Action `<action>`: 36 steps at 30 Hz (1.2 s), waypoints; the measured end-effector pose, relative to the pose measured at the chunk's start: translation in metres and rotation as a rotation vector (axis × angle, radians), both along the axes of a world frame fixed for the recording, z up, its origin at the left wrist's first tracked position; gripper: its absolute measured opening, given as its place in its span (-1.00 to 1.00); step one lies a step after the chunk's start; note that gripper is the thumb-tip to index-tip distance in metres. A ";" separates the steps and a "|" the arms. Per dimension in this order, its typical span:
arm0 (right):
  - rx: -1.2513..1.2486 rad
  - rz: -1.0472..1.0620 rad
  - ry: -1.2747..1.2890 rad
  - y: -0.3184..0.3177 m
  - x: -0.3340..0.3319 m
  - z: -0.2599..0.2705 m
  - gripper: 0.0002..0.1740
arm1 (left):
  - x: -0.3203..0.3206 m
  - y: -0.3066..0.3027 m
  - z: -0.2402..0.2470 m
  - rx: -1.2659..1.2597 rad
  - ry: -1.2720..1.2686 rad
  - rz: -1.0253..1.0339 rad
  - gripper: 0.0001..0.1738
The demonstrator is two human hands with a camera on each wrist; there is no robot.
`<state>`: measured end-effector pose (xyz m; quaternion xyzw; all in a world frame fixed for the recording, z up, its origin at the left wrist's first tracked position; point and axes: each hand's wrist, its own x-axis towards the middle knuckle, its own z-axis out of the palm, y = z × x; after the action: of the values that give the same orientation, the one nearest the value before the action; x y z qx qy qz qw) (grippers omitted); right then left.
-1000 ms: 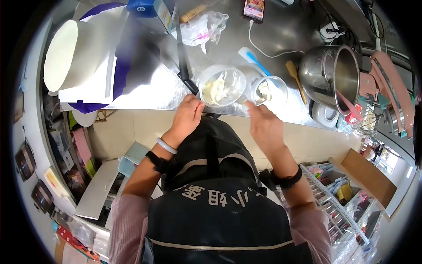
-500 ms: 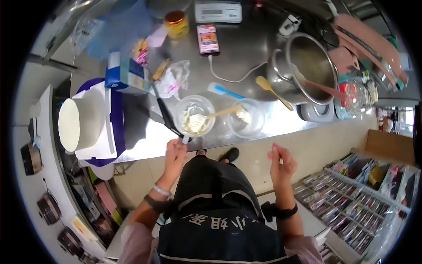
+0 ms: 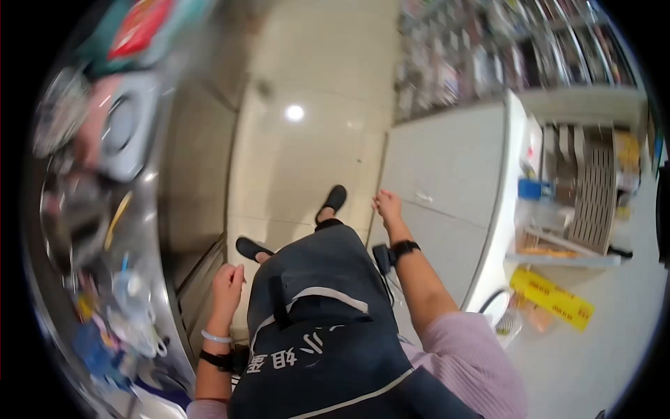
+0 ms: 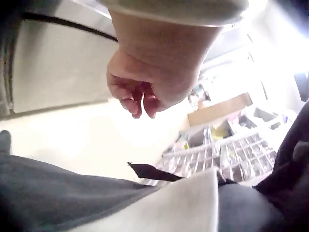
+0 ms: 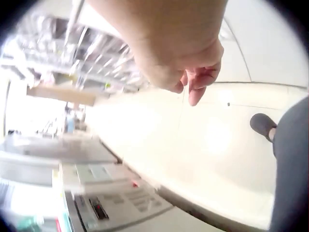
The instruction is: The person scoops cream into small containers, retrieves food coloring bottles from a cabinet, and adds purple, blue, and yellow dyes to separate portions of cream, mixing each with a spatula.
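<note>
My left hand (image 3: 228, 290) hangs beside the steel counter (image 3: 148, 241), fingers loosely curled with nothing in them. The left wrist view shows the same hand (image 4: 152, 77) from behind, its fingertips and thumb tip close together over the floor. In front of the white cabinet (image 3: 443, 164), my right hand (image 3: 388, 206) hangs at my side and holds nothing. Its fingers (image 5: 197, 92) bend loosely downward in the right wrist view. On the counter the clear tubs (image 3: 132, 290) are blurred, with a yellow-handled spatula (image 3: 117, 220) farther along.
Tiled floor (image 3: 300, 160) runs between counter and cabinet. Racks of small packets (image 3: 481, 63) stand beyond the cabinet. To the right are an open compartment with a slotted grey basket (image 3: 593, 192) and a yellow strip (image 3: 551, 299). The pale cake (image 3: 157, 405) is at lower left.
I have turned right, away from the counter, which now lies on my left. Both hands have come away from the tubs and hang apart. The white cabinet has come into view.
</note>
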<state>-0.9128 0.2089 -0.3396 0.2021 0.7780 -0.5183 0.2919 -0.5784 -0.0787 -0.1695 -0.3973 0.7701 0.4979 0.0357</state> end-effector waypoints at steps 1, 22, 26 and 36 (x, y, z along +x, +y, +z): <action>-0.020 -0.141 -0.049 0.017 -0.021 -0.011 -0.52 | -0.044 0.003 -0.009 0.021 -0.016 -0.073 -0.66; -0.416 -0.892 -0.165 -0.003 -0.060 -0.084 -0.29 | -0.397 0.240 -0.064 0.275 0.363 -1.014 0.08; -1.028 -0.869 -0.355 -0.056 -0.019 -0.095 -0.36 | -0.391 0.205 -0.103 -0.259 0.391 -0.717 -0.56; 0.216 0.243 0.011 0.053 -0.042 -0.246 -0.61 | -0.439 0.039 -0.139 -0.598 0.387 -0.260 -0.70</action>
<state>-0.9550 0.2622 -0.5856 0.1337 0.8496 -0.3935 0.3249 -1.0179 -0.0399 -0.3089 -0.1877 0.9179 0.3082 -0.1648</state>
